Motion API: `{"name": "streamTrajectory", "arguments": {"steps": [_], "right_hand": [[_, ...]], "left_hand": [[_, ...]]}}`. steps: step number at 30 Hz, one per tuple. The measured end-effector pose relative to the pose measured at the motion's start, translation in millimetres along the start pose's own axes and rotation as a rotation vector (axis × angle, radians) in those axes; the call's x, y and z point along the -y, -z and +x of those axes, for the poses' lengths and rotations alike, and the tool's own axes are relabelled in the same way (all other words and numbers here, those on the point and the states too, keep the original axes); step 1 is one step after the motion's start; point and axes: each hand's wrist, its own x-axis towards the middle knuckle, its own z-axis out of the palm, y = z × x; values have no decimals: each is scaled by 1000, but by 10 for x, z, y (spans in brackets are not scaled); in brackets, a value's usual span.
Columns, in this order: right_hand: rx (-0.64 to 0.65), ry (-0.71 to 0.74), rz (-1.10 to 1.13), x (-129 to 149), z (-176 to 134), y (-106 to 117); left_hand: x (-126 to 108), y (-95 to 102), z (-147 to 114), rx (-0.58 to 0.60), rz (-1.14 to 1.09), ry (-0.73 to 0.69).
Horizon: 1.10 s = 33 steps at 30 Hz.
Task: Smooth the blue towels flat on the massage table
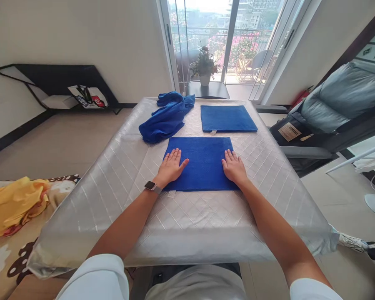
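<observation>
Blue cloth, soft-looking and folded into a flat rectangle [203,166], lies in the middle of the near half of a table covered in a shiny silver sheet with crossed lines [112,200]. I watch it from far away through the head camera.

The left hand [172,164] rests flat on the left side of this cloth. Its fingers are straight and close together, and its thumb points out toward the middle. The right hand [234,166] lies flat across the right edge, with straight fingers too. Both hands touch the top, but I see no hold on anything.

A small white tag [171,194] peeks out at the near edge, toward the left. A dark square watch [151,186] sits on the left wrist.

On the far right is another blue cloth, also folded flat [228,118]. On the far left is a crumpled blue cloth heap [167,118]. I cannot tell if the heap touches the near cloth.

I think the near cloth is light, floppy and hard to break. It looks fuzzy, so it should be easy to grip, but it may slide on the shiny sheet. Its layers could come apart if I pinch only the top one. I would hold both side edges, thumbs on top, fingers under every layer.
</observation>
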Motion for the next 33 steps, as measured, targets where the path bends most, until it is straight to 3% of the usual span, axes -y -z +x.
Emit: {"name": "streamTrajectory", "arguments": {"steps": [8, 15, 18, 23, 27, 33], "right_hand": [[37, -18, -59, -24, 53, -23], [68, -10, -85, -58, 70, -20], [96, 2, -74, -98, 143, 34], [14, 45, -48, -123, 433, 114], [2, 34, -40, -110, 615, 35], [-14, 8, -23, -128, 630, -100]], "left_hand": [[-23, -4, 13, -11, -31, -7], [294, 21, 75, -22, -65, 119], [396, 21, 88, -22, -77, 108], [419, 14, 90, -17, -87, 93], [413, 23, 83, -3, -83, 91], [466, -25, 93, -22, -55, 78]]}}
